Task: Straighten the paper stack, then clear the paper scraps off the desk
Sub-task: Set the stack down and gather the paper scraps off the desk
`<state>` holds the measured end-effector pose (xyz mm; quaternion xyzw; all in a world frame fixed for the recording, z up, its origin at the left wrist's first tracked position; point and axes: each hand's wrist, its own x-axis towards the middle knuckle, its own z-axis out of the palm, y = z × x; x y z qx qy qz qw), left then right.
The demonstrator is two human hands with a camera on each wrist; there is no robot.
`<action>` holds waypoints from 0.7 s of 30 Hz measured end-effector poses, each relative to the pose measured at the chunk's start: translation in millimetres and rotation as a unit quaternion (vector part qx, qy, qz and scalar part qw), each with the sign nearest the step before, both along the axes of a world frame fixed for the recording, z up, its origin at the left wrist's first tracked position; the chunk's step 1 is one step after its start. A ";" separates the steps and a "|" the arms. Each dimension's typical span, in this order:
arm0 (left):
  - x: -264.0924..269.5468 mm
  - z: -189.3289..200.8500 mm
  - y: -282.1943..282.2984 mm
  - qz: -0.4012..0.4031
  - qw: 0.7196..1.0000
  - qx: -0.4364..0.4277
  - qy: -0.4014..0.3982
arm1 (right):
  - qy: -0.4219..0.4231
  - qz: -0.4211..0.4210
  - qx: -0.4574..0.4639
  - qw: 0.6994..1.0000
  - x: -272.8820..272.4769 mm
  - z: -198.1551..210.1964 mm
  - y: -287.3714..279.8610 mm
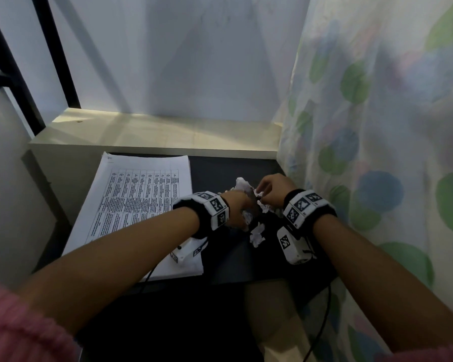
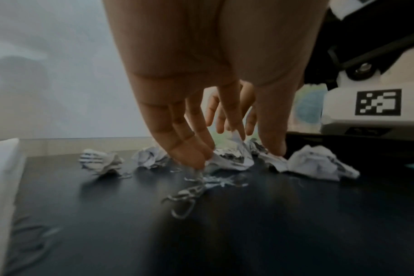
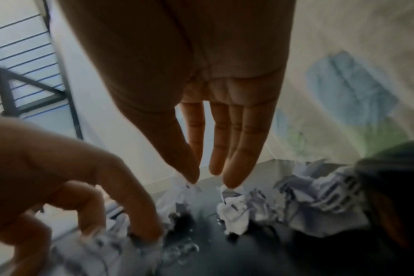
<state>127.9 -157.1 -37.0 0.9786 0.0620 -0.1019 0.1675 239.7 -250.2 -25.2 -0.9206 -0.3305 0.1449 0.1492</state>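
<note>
At the far left of the dark glossy surface [image 1: 228,262] lies the white paper stack printed with a table of black text [image 1: 136,205], its edges squared and its near end running under the left forearm; just beside its right edge, the left hand [image 1: 237,209] reaches down among the crumpled white paper scraps with printed lines [image 2: 227,160], its fingers [image 2: 189,149] bunched at the tips and pinching one scrap against the surface, the thumb touching a neighbouring piece; a few small bent shiny bits [image 2: 189,188], too blurred to name, lie on the surface below those fingertips; two further scraps sit apart to the left of the hand in the left wrist view, and a larger crumpled one [image 2: 319,164] rests to its right. Close against the left hand, the right hand [image 1: 271,189] hangs over the same cluster, its fingers [image 3: 239,164] held straight and close together, pointing down, with the thumb tip and a fingertip touching the tops of two scraps [image 3: 232,207]; whether it has hold of one I cannot tell. Both wrists carry black bands with white blocks bearing black square markers [image 1: 302,205]. On the right stands a pale curtain with green and blue dots [image 1: 377,152]; behind the surface runs a light wooden shelf [image 1: 168,134].
</note>
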 end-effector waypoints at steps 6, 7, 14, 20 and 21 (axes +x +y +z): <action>9.9 8.2 -0.8 0.047 0.998 0.031 -0.007 | -0.011 0.064 -0.117 0.991 -18.9 -12.0 1.4; 11.2 10.2 4.0 0.061 0.997 0.035 -0.011 | -0.018 0.067 -0.125 0.990 -20.6 -14.1 2.7; 17.4 8.4 41.3 0.176 0.984 0.002 -0.034 | 0.020 0.108 -0.093 0.990 -28.7 -12.5 0.9; 1.5 10.6 51.2 0.195 0.979 0.020 -0.065 | -0.038 0.104 -0.155 0.982 -21.7 -15.0 11.0; -1.2 12.2 52.5 0.175 0.982 0.038 -0.051 | -0.044 0.108 -0.172 0.978 -22.8 -17.4 15.8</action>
